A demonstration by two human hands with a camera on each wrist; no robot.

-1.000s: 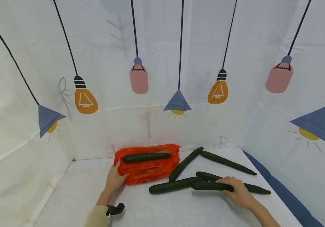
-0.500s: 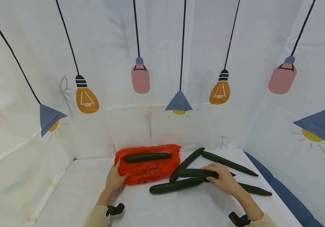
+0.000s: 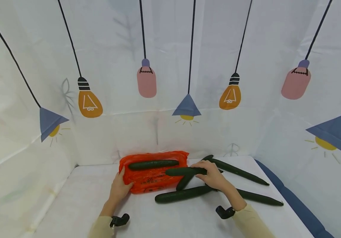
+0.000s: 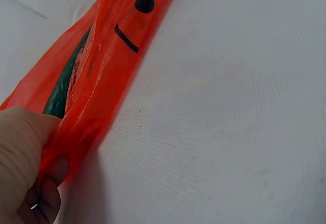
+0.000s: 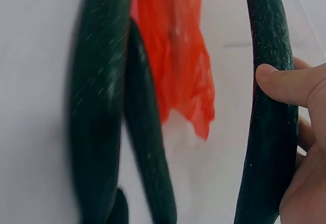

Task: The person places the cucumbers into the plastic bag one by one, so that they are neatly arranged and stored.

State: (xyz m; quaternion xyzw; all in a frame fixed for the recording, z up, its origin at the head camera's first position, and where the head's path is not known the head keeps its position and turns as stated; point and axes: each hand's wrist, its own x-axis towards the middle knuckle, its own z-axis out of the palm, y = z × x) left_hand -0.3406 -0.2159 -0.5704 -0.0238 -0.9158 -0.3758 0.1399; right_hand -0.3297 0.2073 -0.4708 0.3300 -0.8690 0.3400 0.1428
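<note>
An orange-red plastic bag (image 3: pixel 139 188) lies spread at the back of the table, with one cucumber (image 3: pixel 153 164) on or in it. My left hand (image 3: pixel 119 186) grips the bag's left edge; in the left wrist view, thumb and fingers (image 4: pixel 58 168) pinch the bunched plastic. Over the bag's right side, my right hand (image 3: pixel 213 175) holds another cucumber (image 3: pixel 179 171) near its right end. The right wrist view shows the thumb (image 5: pixel 275 81) on one side of that held cucumber (image 5: pixel 265 137) and fingers behind it.
Several more cucumbers lie right of the bag: one in front (image 3: pixel 182 195), one leaning behind my right hand (image 3: pixel 185 182), one at the back right (image 3: pixel 241 172), one at the front right (image 3: pixel 261 197). White sheeting printed with lamps (image 3: pixel 186 105) encloses the white table (image 3: pixel 146 218).
My right hand has lifted a cucumber from the pile and carried it leftward and back, over the bag. The left hand still holds the bag edge.
</note>
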